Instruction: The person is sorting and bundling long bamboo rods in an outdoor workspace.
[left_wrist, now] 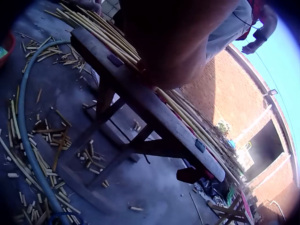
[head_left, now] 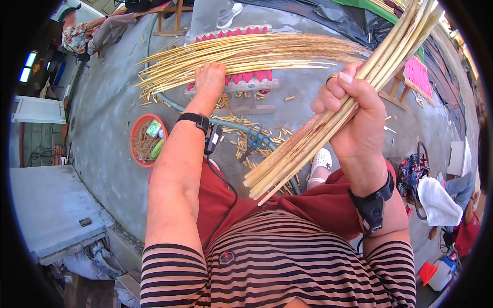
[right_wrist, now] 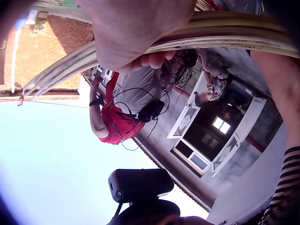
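A thick bundle of pale stalks (head_left: 308, 138) slants across the right of the head view, its cut ends low at the centre. My right hand (head_left: 354, 105) grips it with fingers and thumb curled round; the right wrist view also shows the hand (right_wrist: 136, 33) round the stalks (right_wrist: 225, 35). A loose layer of long stalks (head_left: 241, 51) with feathery tips lies across a wooden rack (head_left: 254, 84) lined with pink zigzag cloth. My left hand (head_left: 209, 79) rests on the near edge of these stalks, its fingertips partly hidden.
Short cut pieces (head_left: 246, 136) litter the floor round a blue hose (head_left: 226, 122) and blue-handled shears (head_left: 255, 145). An orange basket (head_left: 136, 155) stands left. A low slatted stand (head_left: 400, 92) is at right. Other people sit or stand around, one in red (right_wrist: 119, 124).
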`<move>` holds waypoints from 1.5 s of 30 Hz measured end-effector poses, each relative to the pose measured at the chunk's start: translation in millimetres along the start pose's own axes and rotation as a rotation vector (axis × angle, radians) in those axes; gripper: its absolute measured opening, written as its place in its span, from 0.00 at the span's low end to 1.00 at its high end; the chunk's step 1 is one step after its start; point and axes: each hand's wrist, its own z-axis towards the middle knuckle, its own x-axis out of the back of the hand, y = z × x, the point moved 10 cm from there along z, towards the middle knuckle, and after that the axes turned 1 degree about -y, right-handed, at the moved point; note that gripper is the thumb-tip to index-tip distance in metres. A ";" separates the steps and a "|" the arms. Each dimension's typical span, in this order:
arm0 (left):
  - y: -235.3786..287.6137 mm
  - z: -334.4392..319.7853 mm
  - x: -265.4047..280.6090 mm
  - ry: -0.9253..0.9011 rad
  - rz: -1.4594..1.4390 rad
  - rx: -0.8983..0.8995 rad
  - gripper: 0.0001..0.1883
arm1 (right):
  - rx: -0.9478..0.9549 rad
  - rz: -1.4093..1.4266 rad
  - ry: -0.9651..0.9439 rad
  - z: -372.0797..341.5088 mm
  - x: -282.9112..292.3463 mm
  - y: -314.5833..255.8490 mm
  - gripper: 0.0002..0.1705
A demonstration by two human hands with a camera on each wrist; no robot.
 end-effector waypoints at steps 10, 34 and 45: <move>-5.9 5.2 52.6 0.129 -0.134 -0.014 0.03 | -0.013 -0.008 0.031 10.6 9.6 20.7 0.09; 27.5 -59.7 82.7 -0.680 -1.705 0.433 0.08 | -0.426 -0.197 -0.027 45.1 25.3 183.9 0.12; 19.2 -51.6 56.8 -0.412 -1.729 0.614 0.04 | -0.422 -0.057 -0.129 46.9 9.7 197.6 0.18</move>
